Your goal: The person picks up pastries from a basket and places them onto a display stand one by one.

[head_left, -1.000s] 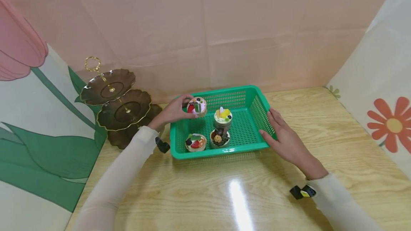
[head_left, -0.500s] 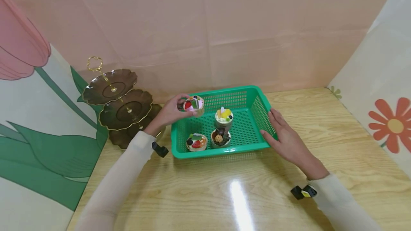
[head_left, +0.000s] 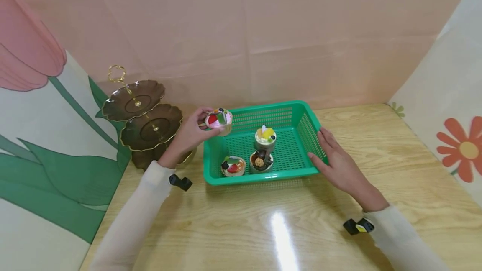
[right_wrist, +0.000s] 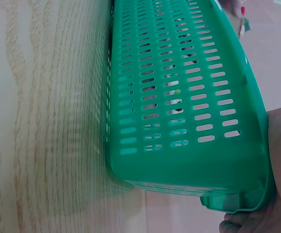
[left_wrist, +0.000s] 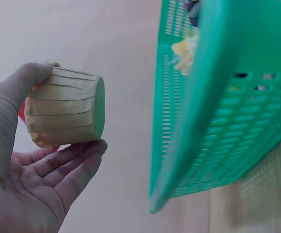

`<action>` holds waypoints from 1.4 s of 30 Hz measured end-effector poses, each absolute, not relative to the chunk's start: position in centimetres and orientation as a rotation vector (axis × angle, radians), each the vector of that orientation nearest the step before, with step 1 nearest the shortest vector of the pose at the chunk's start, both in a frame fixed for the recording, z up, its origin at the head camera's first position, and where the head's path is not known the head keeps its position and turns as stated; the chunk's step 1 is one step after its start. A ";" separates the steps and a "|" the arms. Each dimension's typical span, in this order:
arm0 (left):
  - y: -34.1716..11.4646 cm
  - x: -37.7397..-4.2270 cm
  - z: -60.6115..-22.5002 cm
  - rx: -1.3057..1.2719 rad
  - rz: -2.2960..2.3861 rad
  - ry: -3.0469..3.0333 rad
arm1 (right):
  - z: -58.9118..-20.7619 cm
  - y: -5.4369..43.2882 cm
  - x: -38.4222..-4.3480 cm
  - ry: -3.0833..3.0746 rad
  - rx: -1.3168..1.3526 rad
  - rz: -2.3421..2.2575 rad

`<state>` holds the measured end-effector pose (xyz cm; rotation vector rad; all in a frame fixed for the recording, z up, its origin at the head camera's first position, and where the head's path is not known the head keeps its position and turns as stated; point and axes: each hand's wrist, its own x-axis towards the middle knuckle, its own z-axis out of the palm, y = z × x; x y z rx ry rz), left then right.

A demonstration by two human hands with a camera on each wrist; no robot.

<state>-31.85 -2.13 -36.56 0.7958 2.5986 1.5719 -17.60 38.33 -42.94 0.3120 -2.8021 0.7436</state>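
Note:
My left hand [head_left: 190, 135] holds a fruit-topped cupcake [head_left: 219, 121] between thumb and fingers, raised over the left end of a green plastic basket [head_left: 263, 176]. The left wrist view shows the pleated pale paper cup [left_wrist: 65, 107] from its side, the thumb on one side and the fingers on the other. At the basket's right end my right hand [head_left: 340, 166] grips the rim, thumb toward the front corner. Inside the basket stand a strawberry-topped cupcake [head_left: 233, 167], a chocolate one with a nut [head_left: 261, 162] and a yellow-fruit one [head_left: 265, 136].
A three-tier brown cake stand [head_left: 150, 128] with gold edges and a gold ring handle stands left of the basket, partly behind the left hand. The wood-grain table [head_left: 233, 225] meets a pink backdrop [head_left: 286, 45] behind the basket.
The left hand has moved left with its cupcake, from over the basket's inside toward its left rim. The right hand stays on the basket's right end.

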 end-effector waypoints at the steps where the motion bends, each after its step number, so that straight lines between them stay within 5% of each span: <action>1: -2.3 -31.7 -36.3 0.806 1.583 2.602 | -42.9 38.4 -17.6 -2.801 0.312 0.744; 22: -7.4 -27.8 -29.7 0.705 1.569 2.852 | -43.0 38.5 -17.5 -2.786 0.328 0.777; 42: -11.7 -28.3 -27.0 0.446 1.650 3.029 | -43.1 38.6 -17.7 -2.780 0.335 0.752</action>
